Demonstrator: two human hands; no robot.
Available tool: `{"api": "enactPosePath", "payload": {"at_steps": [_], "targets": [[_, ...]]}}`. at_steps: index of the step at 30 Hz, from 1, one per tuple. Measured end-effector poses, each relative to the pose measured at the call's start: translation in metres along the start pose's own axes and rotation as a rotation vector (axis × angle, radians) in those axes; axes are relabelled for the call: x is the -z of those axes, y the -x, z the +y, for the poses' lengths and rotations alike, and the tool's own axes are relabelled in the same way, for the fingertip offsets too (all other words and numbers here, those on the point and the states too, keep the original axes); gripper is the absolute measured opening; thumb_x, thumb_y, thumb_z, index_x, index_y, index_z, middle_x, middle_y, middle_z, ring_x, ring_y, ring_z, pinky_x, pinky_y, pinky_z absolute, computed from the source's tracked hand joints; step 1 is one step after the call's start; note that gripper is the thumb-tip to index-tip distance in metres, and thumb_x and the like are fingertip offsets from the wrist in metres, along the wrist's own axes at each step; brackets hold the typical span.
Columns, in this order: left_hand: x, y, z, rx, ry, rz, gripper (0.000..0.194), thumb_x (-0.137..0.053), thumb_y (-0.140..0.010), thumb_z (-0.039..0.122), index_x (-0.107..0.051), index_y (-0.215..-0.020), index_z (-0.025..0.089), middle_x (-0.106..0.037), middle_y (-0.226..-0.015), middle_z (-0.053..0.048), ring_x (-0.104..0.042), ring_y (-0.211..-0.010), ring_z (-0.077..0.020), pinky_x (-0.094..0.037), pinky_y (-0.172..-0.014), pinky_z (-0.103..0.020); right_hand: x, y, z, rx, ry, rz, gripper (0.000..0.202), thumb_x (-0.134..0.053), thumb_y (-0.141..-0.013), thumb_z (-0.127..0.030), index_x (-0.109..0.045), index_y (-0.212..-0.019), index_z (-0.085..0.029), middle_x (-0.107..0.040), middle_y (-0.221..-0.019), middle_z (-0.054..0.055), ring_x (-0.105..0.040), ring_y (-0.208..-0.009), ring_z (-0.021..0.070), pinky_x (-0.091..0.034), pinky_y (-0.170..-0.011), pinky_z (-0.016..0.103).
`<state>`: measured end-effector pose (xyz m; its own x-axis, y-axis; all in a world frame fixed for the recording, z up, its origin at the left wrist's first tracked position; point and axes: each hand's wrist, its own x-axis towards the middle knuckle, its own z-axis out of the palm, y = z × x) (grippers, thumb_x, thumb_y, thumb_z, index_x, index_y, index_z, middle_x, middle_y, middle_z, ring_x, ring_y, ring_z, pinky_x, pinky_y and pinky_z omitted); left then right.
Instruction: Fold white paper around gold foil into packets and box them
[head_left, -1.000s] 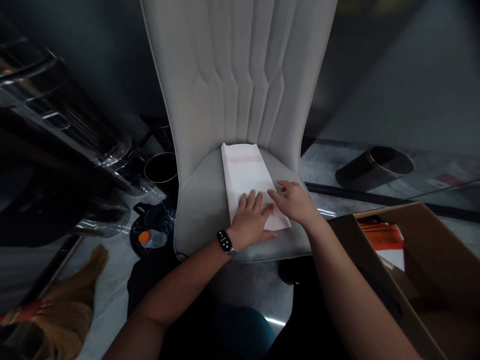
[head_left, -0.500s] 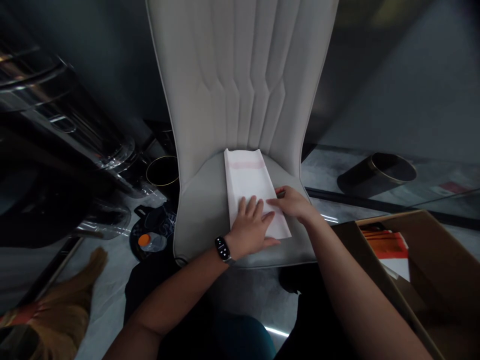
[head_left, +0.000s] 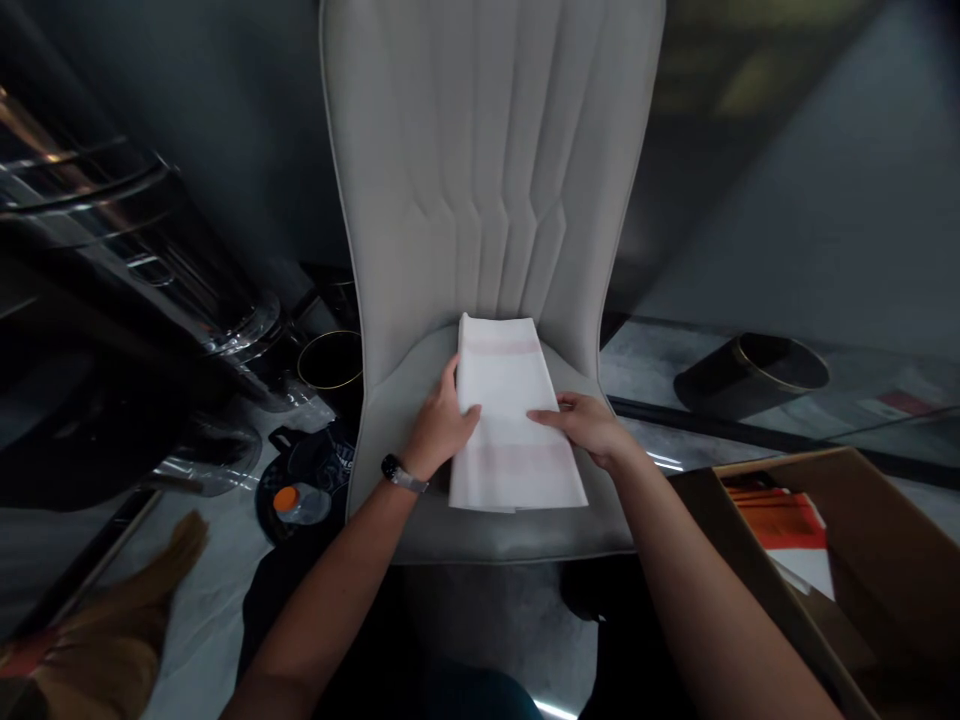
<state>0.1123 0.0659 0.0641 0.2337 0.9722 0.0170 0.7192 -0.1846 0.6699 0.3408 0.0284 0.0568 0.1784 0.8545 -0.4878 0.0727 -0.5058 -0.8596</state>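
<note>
A person works over a high-backed chair in pale grey upholstery [head_left: 495, 130], seen on my remote feed from the head camera. On its seat, between the two hands, lies a long, flat white sheet with faint pink bands [head_left: 510, 385], apparently folded paper or thin cloth; I cannot tell whether any of it is raised off the upholstery.

The left hand [head_left: 444, 425], with a dark-faced wristband [head_left: 401, 473] behind it, has changed most: half a second ago it lay spread across the sheet's near part, and now it is part-closed on the left edge, thumb on top and fingers along the side. The right hand [head_left: 585, 425] remains at the opposite edge, half curled, thumb over the top and other fingertips tucked out of my sight; it appears to pinch the sheet lightly. The pink band toward the near end is now uncovered. I read the change as a turn from pressing the sheet flat to holding it by both sides.

To the right stands an open brown cardboard box [head_left: 892, 530] containing orange-and-white packets [head_left: 784, 525]; at left, an orange-capped clear bottle [head_left: 304, 503] lies near the chair.
</note>
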Motion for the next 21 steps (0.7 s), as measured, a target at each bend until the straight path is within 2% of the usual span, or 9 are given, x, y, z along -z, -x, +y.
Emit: {"api": "enactPosePath", "payload": {"at_steps": [4, 6, 9, 13, 17, 21], "targets": [[0.024, -0.005, 0.007, 0.031, 0.229, 0.104, 0.080, -0.067, -0.085, 0.021, -0.030, -0.156, 0.021, -0.068, -0.111, -0.008, -0.069, -0.080, -0.0195, -0.058, -0.080, -0.036, -0.004, 0.003, -0.007, 0.040, -0.203, -0.136, 0.035, -0.080, -0.077, -0.037, -0.064, -0.102, -0.019, -0.077, -0.101, 0.009, -0.074, -0.085, 0.0221, -0.061, -0.070, 0.031], [0.039, -0.005, 0.013, 0.010, 0.370, 0.154, 0.079, -0.068, -0.085, 0.022, -0.031, -0.155, 0.024, -0.068, -0.107, -0.005, -0.067, -0.072, -0.0154, -0.058, -0.074, -0.032, -0.005, 0.003, -0.010, 0.057, -0.304, -0.187, 0.028, -0.075, -0.082, -0.038, -0.062, -0.099, -0.021, -0.077, -0.098, 0.007, -0.073, -0.081, 0.0195, -0.060, -0.066, 0.028], [0.059, 0.000, 0.028, -0.065, 0.564, 0.201, 0.081, -0.070, -0.084, 0.026, -0.030, -0.154, 0.027, -0.068, -0.103, -0.003, -0.067, -0.069, -0.0133, -0.058, -0.067, -0.028, -0.008, 0.002, -0.012, 0.031, -0.435, -0.206, 0.023, -0.073, -0.085, -0.036, -0.059, -0.098, -0.024, -0.076, -0.092, 0.004, -0.072, -0.073, 0.0181, -0.057, -0.058, 0.027], [0.080, 0.012, 0.050, -0.137, 0.652, 0.283, 0.081, -0.075, -0.082, 0.027, -0.034, -0.152, 0.028, -0.067, -0.107, -0.005, -0.070, -0.072, -0.0143, -0.058, -0.062, -0.024, -0.013, 0.000, -0.012, 0.024, -0.397, -0.146, 0.027, -0.074, -0.086, -0.040, -0.060, -0.103, -0.023, -0.075, -0.101, 0.006, -0.073, -0.081, 0.0200, -0.059, -0.060, 0.028], [0.082, 0.020, 0.061, -0.181, 0.714, 0.245, 0.083, -0.078, -0.084, 0.034, -0.032, -0.153, 0.029, -0.067, -0.110, -0.006, -0.072, -0.078, -0.0171, -0.058, -0.064, -0.026, -0.021, -0.004, -0.004, 0.006, -0.345, -0.113, 0.028, -0.072, -0.089, -0.044, -0.062, -0.102, -0.022, -0.074, -0.102, 0.007, -0.072, -0.080, 0.0191, -0.058, -0.059, 0.028], [0.075, 0.022, 0.070, -0.269, 0.845, 0.167, 0.083, -0.078, -0.086, 0.046, -0.032, -0.153, 0.033, -0.068, -0.116, -0.006, -0.073, -0.088, -0.0209, -0.060, -0.072, -0.028, -0.029, -0.009, 0.003, 0.015, -0.382, -0.199, 0.032, -0.068, -0.091, -0.051, -0.066, -0.105, -0.022, -0.076, -0.097, 0.005, -0.070, -0.080, 0.0201, -0.058, -0.064, 0.030]]}}
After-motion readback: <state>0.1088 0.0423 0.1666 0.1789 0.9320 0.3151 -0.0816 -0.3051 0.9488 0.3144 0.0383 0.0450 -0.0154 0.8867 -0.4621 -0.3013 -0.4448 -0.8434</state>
